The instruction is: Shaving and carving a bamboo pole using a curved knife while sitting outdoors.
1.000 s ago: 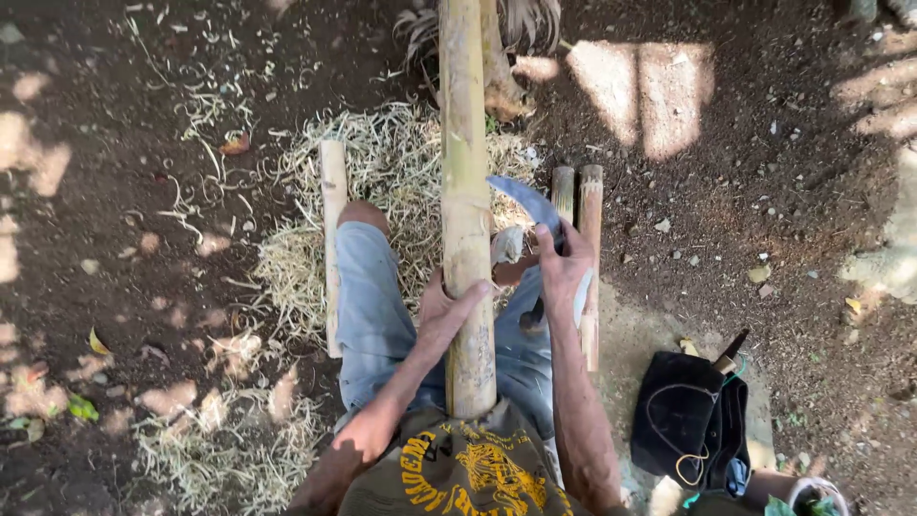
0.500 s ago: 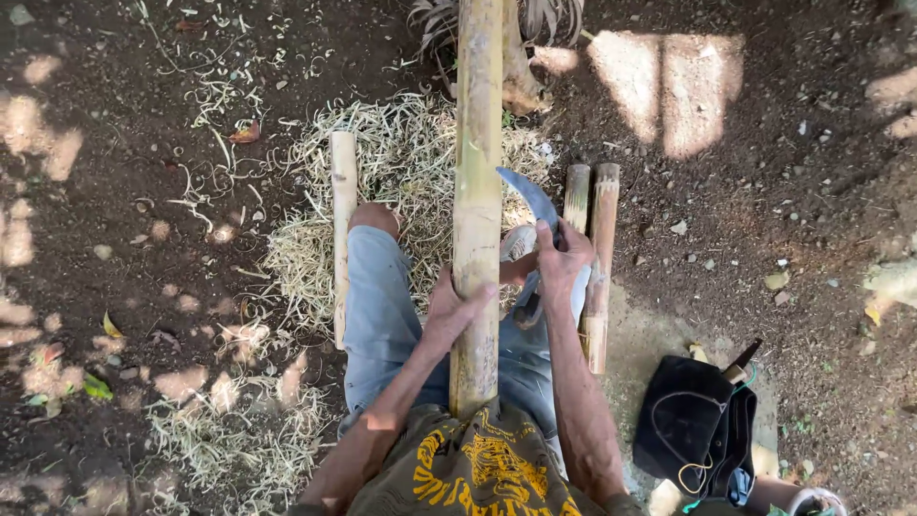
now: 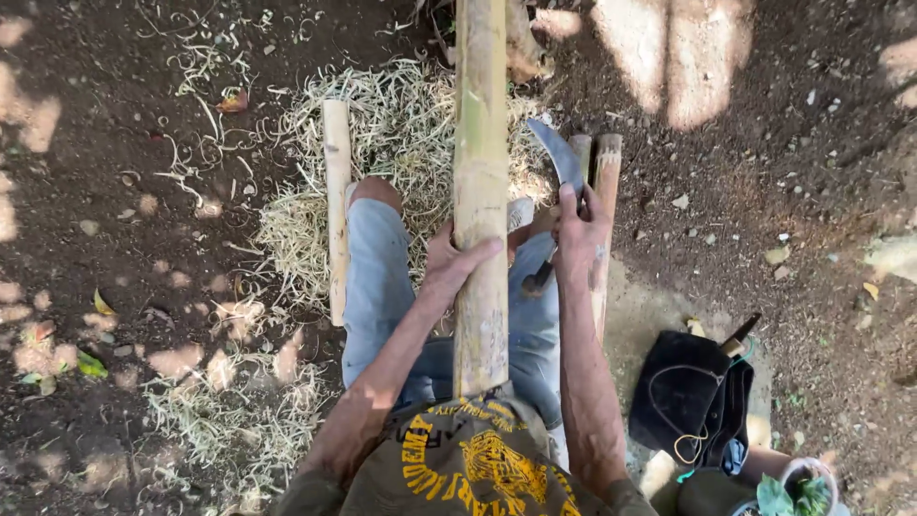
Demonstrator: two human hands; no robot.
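Left hand [image 3: 449, 263] was wrapped around the thick bamboo pole [image 3: 480, 182], which ran straight up the middle over the person's lap. Right hand [image 3: 581, 234] was closed on a curved blade [image 3: 557, 153] just right of the pole. 1 short bamboo piece [image 3: 335, 201] lay left of the legs, 2 more [image 3: 597, 167] on the right, all on the dirt ground [image 3: 143, 143] with shavings [image 3: 401, 115] piled around.

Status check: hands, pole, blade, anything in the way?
Left hand grips bamboo pole. Right hand holds curved knife, blade beside pole, apart. Cut bamboo pieces flank the legs; shavings underneath.
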